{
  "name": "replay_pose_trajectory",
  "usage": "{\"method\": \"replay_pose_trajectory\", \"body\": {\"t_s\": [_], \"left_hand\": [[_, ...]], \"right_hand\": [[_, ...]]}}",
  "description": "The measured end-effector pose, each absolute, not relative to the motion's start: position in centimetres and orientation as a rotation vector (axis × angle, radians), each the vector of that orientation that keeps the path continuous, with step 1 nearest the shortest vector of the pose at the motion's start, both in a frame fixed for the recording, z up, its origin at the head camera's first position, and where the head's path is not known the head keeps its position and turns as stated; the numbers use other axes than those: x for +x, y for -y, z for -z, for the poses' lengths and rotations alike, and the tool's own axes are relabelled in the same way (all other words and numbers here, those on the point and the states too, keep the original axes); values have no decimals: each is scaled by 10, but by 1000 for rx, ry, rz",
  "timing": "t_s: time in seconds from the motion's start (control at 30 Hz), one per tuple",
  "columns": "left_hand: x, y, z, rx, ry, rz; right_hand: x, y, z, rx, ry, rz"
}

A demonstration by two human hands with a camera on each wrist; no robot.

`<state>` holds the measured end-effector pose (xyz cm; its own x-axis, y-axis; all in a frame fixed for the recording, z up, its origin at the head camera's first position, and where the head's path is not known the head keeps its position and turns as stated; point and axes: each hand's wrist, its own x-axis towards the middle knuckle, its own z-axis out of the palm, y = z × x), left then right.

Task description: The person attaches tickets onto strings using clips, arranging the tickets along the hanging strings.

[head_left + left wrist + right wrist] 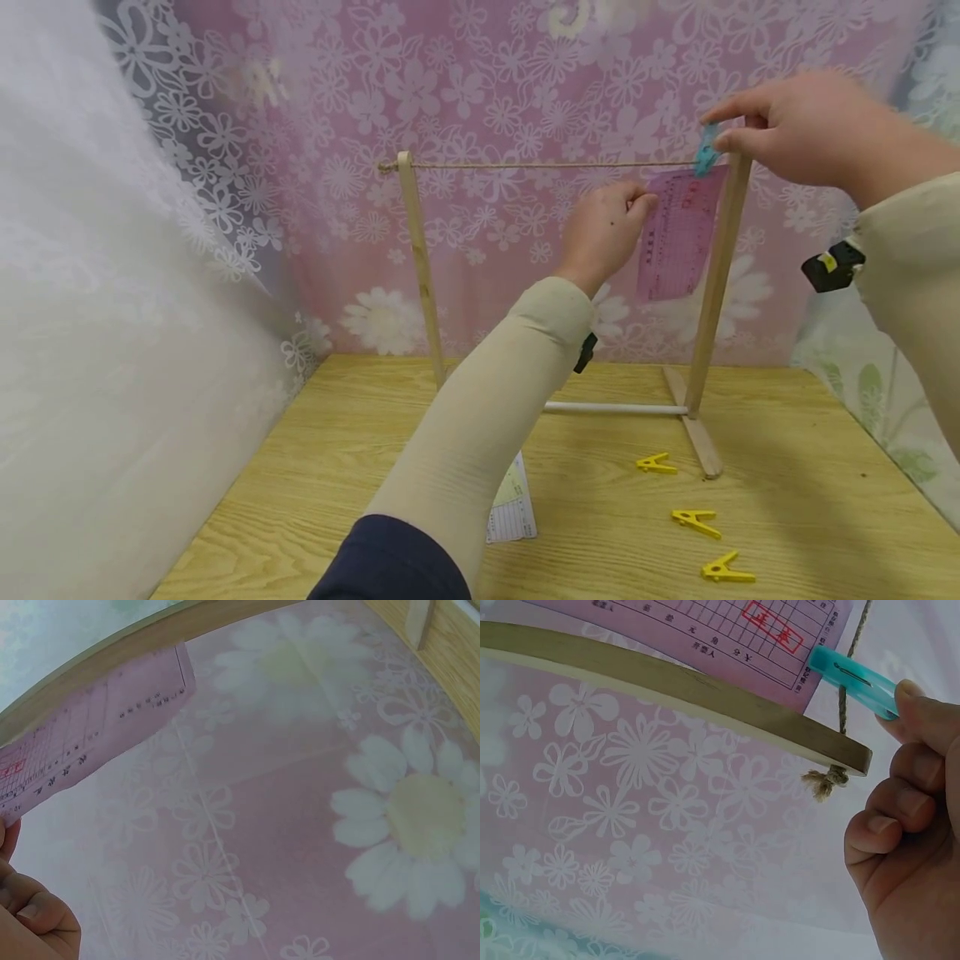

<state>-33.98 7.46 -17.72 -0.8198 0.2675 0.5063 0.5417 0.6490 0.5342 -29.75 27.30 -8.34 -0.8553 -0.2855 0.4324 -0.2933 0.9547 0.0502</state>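
Note:
A pink printed slip point(678, 242) with red stamp marks hangs at the right end of the twine point(525, 166). My right hand point(813, 129) pinches the handles of a blue clothespin point(706, 153) between thumb and index finger. In the right wrist view the clothespin's point(851, 676) tip lies over the slip's edge, beside the twine. My left hand point(606, 229) pinches the slip's upper left corner. In the left wrist view the slip point(97, 724) runs up from those fingers.
The twine spans two wooden posts, left point(422, 258) and right point(722, 283), joined low down by a white rod point(615, 408). Several yellow clothespins, one of them near the front point(726, 568), lie on the wooden table point(300, 500). A printed paper point(513, 508) is partly behind my left arm.

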Motion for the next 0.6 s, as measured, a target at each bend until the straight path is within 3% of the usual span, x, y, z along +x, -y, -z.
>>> {"method": "replay_pose_trajectory", "body": {"t_s": [0.6], "left_hand": [[-338, -68, 190, -691, 2487, 1099]], "right_hand": [[-288, -283, 96, 525, 2519, -94]]}}
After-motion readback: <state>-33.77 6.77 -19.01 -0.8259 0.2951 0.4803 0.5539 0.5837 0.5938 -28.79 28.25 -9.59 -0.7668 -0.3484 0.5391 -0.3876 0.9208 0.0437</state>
